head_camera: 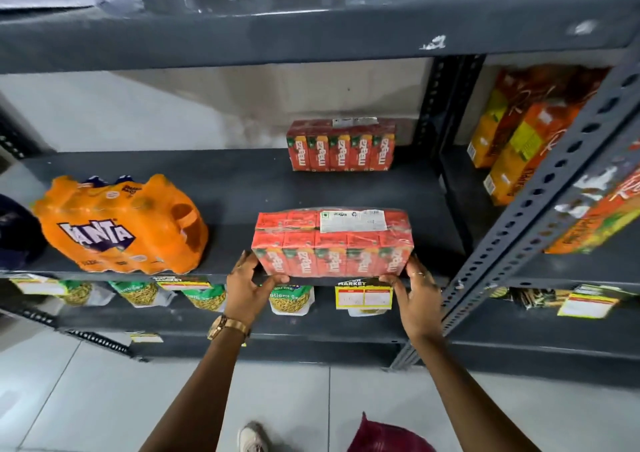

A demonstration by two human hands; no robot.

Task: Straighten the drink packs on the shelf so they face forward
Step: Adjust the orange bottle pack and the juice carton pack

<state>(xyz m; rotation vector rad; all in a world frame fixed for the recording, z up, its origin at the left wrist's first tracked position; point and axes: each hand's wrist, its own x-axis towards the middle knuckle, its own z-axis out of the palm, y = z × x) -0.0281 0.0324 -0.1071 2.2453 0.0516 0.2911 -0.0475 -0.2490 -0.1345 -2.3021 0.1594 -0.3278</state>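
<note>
A shrink-wrapped red Maaza carton pack (pixel 332 242) sits at the front edge of the dark grey shelf (pixel 235 188), its label side facing me. My left hand (pixel 247 287) grips its lower left corner and my right hand (pixel 414 292) grips its lower right corner. A second red Maaza pack (pixel 341 147) stands at the back of the same shelf, facing forward. An orange Fanta bottle pack (pixel 121 226) stands at the left front of the shelf, turned slightly.
A slotted grey upright post (pixel 540 216) rises just right of my right hand. Orange juice cartons (pixel 526 133) fill the neighbouring bay. Snack pouches (pixel 138 292) and yellow price tags (pixel 363 297) hang below. A dark item (pixel 17 233) sits far left.
</note>
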